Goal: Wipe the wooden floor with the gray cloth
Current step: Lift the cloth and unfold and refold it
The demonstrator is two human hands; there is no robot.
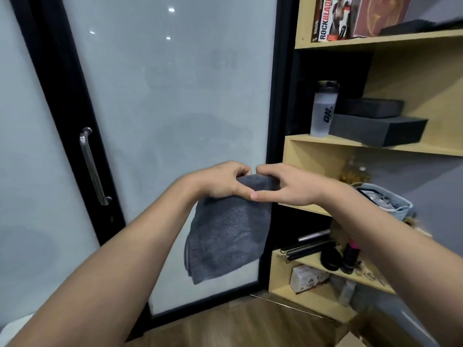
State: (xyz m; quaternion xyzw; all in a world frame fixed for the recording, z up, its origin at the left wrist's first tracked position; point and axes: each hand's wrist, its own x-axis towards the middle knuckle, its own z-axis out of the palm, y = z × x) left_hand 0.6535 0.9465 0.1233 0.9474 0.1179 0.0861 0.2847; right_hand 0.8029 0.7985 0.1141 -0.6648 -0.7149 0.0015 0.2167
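Observation:
A folded gray cloth (226,234) hangs in the air in front of a frosted glass door. My left hand (220,180) grips its upper edge from the left, fingers curled over the top. My right hand (288,185) pinches the same upper edge from the right, thumb pointing left under the fold. Both hands meet at the cloth's top, held out at chest height. The wooden floor (238,326) shows at the bottom of the view, well below the cloth.
A frosted glass door with a black frame and metal handle (94,166) fills the left and centre. A wooden shelf unit (350,144) on the right holds a shaker bottle (323,108), dark boxes, a basket (385,200) and several small items.

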